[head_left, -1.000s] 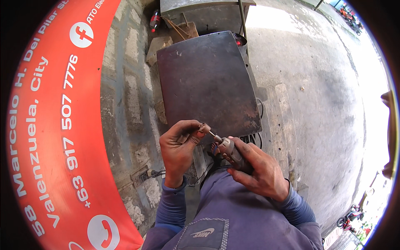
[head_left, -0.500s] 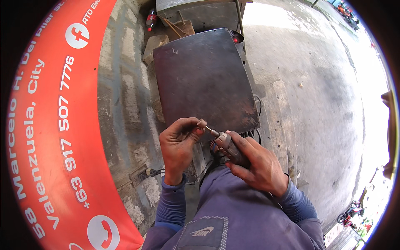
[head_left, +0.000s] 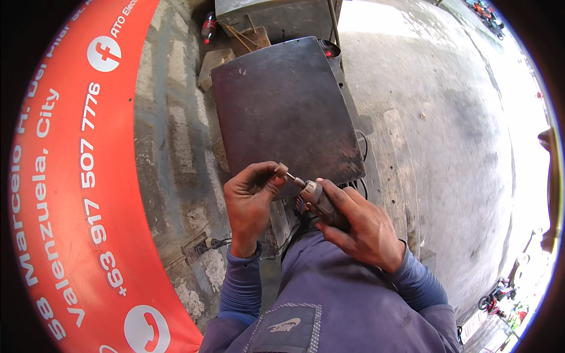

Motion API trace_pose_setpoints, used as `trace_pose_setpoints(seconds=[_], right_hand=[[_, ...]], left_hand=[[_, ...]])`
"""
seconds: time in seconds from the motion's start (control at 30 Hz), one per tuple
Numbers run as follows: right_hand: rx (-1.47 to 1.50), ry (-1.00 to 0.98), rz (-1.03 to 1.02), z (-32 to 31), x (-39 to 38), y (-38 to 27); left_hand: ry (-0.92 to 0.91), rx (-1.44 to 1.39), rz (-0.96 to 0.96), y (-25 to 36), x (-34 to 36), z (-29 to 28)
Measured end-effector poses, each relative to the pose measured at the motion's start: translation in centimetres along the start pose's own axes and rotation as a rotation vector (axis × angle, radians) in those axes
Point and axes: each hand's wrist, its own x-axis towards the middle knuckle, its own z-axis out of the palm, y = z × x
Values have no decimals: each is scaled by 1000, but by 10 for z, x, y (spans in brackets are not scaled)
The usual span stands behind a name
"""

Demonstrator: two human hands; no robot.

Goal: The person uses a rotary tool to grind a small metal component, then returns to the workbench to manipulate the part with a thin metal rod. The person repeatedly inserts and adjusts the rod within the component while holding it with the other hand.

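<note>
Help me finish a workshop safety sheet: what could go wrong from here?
If the dark, cylindrical handheld rotary tool in the right hand is running, its thin silver metal shaft could nick the bare left hand, whose fingertips are close by. The small brown rounded piece might slip, since only fingertips seem to grip it.

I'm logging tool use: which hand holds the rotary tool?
The right hand, gripping the rotary tool by its body; the left hand instead pinches a small brownish piece.
</note>
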Motion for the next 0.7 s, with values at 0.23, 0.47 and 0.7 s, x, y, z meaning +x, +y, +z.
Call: trace_pose_setpoints(seconds=[0.23, 0.47, 0.7], right_hand=[[-46, -4, 23, 1, -4, 5], [-3, 24, 65, -3, -10, 8], [-41, 17, 48, -1, -4, 5]], left_hand=[[-16, 28, 6, -6, 3, -4], [-6, -22, -19, -11, 4, -1], [-46, -20, -15, -12, 5, 1]])
